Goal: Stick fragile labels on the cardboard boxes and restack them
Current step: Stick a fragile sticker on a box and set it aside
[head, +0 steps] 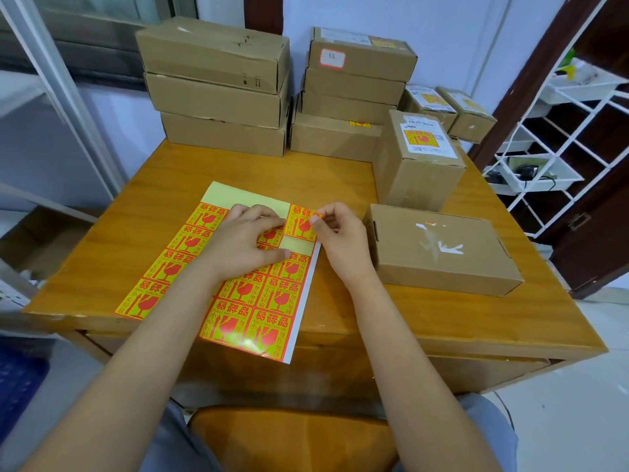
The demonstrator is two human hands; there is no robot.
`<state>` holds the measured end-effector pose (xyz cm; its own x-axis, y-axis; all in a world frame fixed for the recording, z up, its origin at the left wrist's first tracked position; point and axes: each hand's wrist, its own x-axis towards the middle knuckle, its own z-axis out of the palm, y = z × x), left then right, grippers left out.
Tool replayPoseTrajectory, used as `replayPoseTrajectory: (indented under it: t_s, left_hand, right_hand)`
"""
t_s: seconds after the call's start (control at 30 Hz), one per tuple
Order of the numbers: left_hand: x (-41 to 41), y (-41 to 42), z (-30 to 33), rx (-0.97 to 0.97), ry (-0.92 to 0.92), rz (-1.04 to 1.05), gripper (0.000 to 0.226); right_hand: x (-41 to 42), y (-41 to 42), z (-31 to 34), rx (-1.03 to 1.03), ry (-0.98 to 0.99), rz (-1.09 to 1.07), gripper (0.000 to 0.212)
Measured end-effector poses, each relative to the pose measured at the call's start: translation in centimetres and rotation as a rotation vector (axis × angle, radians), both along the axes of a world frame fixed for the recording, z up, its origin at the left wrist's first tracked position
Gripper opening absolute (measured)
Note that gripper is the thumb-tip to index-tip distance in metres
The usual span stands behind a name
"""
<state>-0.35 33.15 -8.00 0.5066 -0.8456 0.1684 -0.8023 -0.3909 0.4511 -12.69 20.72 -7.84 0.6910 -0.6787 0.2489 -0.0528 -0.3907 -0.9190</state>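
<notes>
Head view: the right hand point(335, 229) has a narrow grip, thumb and forefinger pinching the upper right corner of one fragile label point(301, 222) at the top right of the label sheet point(218, 267). That label stands upright on the sheet, its glass symbol the right way up for the person, with bare yellow backing just below and to its left. The left hand point(246, 238) lies flat on the sheet with fingers nearly straight, pressing it to the table point(425, 301); its fingertips point(280, 222) end just beside the pinched label.

The sheet lies in the middle of the table, its long axis running away from the person and tilted a little to the right; its near edge reaches the table's front edge.

A flat cardboard box point(442, 247) lies just right of the right hand, long axis across the table, torn tape on top. Behind it stands a taller box point(420, 158) with a label on top. Two stacks of boxes point(218, 86) stand along the far edge.
</notes>
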Motion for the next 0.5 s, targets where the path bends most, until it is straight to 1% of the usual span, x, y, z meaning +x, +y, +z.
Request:
replayPoseTrajectory:
  t_s: [0.07, 0.17, 0.3, 0.4, 0.43, 0.5]
  left_hand:
    - [-0.2, 0.0, 0.2, 0.011, -0.004, 0.012, 0.066]
    - [-0.5, 0.1, 0.7, 0.026, -0.015, 0.023, 0.067]
    - [-0.1, 0.5, 1.1, 0.098, -0.034, 0.017, 0.066]
    - [-0.4, 0.4, 1.7, 0.157, -0.039, 0.036, 0.067]
    - [-0.8, 0.1, 2.1, 0.15, -0.042, 0.053, 0.066]
    - [-2.2, -0.7, 3.2, 0.03, -0.002, 0.093, 0.061]
  right_hand:
    - [-0.1, 0.3, 0.3, 0.027, -0.002, 0.026, 0.005]
    - [-0.5, 0.9, 1.0, 0.107, -0.046, 0.058, 0.013]
    - [-2.7, 1.8, 3.5, 0.127, -0.183, 0.157, 0.009]
    - [-5.5, 1.0, 5.2, 0.102, -0.228, 0.182, 0.009]
    - [-6.6, 0.3, 5.5, 0.075, -0.22, 0.157, 0.008]
    - [-8.6, -1.7, 5.8, -0.008, -0.169, 0.067, 0.008]
